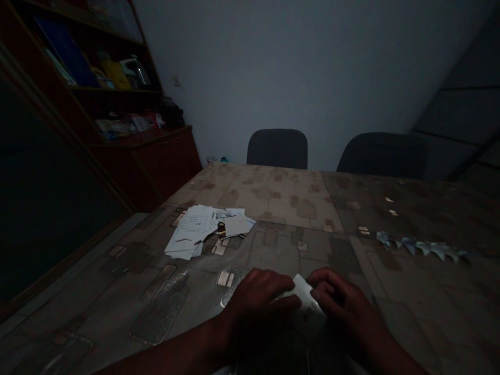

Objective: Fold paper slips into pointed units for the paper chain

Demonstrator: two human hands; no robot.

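Note:
Near the table's front edge, a small white piece of paper (308, 310) is held between my two hands. My left hand (263, 299) grips its left side with thumb and fingers. On the right side, the bent fingers of my right hand (336, 297) pinch the paper's edge. A loose pile of white papers and cards (195, 226) lies on the table left of centre. To the right lies a row of folded paper pieces (424, 247), joined in a zigzag line.
A patterned cloth covers the table (273, 192). Two dark chairs (277, 148) stand behind its far edge. At the left is a wooden cabinet (167, 161) with filled shelves, and a pale wall rises at the back.

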